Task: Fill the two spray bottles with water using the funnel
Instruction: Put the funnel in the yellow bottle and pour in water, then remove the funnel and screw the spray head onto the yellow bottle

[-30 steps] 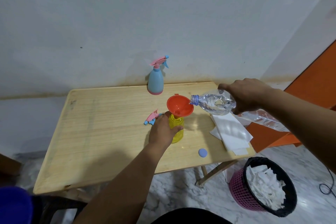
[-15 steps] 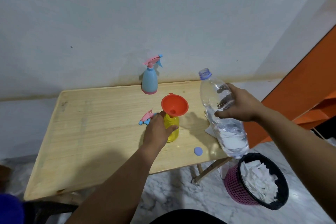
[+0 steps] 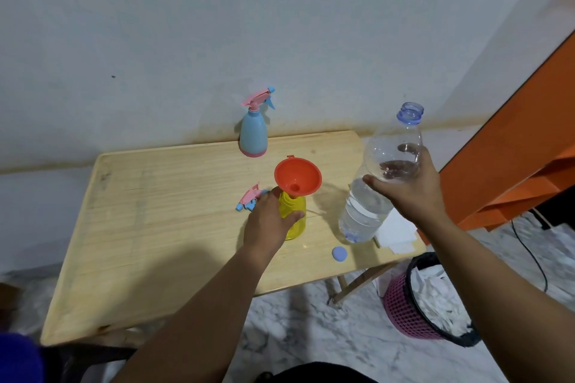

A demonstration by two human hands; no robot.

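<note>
A yellow spray bottle [image 3: 295,221] stands in the middle of the wooden table [image 3: 155,211] with an orange funnel [image 3: 297,176] in its neck. My left hand [image 3: 267,221] grips the yellow bottle from the left. Its pink and blue spray head [image 3: 249,200] lies on the table just behind my fingers. A blue spray bottle [image 3: 253,134] with its pink head on stands at the table's back edge. My right hand [image 3: 404,193] holds a clear water bottle [image 3: 379,183] upright to the right of the funnel, uncapped and partly full.
A blue cap [image 3: 339,253] lies near the table's front edge. White paper sheets [image 3: 396,235] lie at the table's right corner. A pink bin [image 3: 429,301] full of crumpled paper stands on the floor at the right. An orange panel [image 3: 513,134] rises beyond it.
The water bottle was tipped with its mouth at the funnel; my right hand has swung it upright and lowered it towards the table, right of the funnel. My left hand stays on the yellow bottle.
</note>
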